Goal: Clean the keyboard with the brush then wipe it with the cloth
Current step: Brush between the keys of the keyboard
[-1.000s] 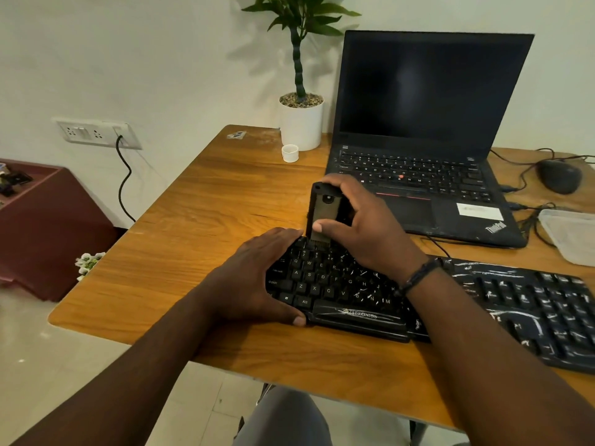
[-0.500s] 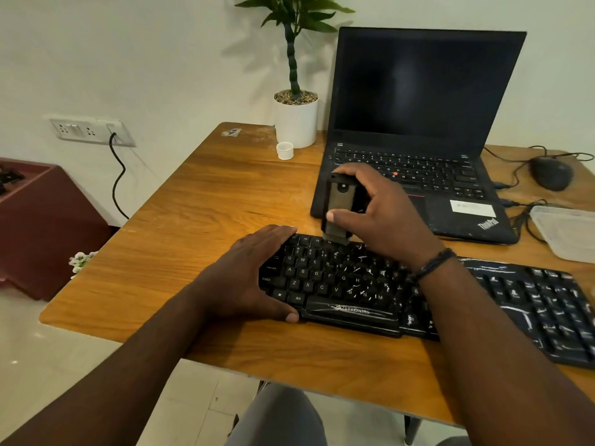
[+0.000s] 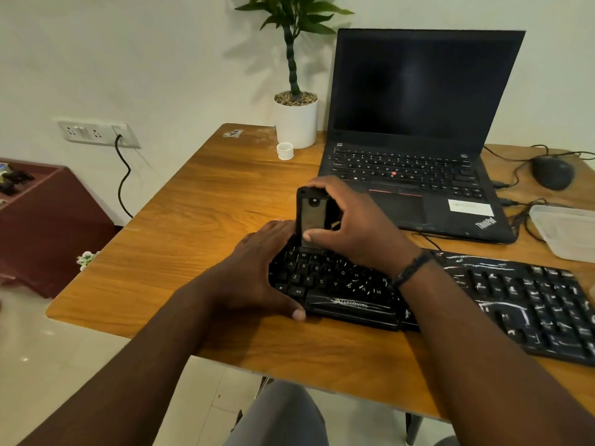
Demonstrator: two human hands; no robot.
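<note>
Right hand [image 3: 357, 226] grips brush [image 3: 311, 220] upright over keyboard's [image 3: 450, 294] top-left keys, left hand [image 3: 257, 272] flat, steadying its left end; keyboard's long axis runs rightward, uncleaned keys right of brush.

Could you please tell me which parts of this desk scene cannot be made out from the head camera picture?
- Brush bristles: head view, hidden behind the right hand and the brush body.
- Keyboard left end: under the left hand; its middle is behind the right forearm.
- Cloth: none can be picked out in the head view.
- Plastic container: cut off by the right edge.
- Laptop sticker text: too small to read.
</note>
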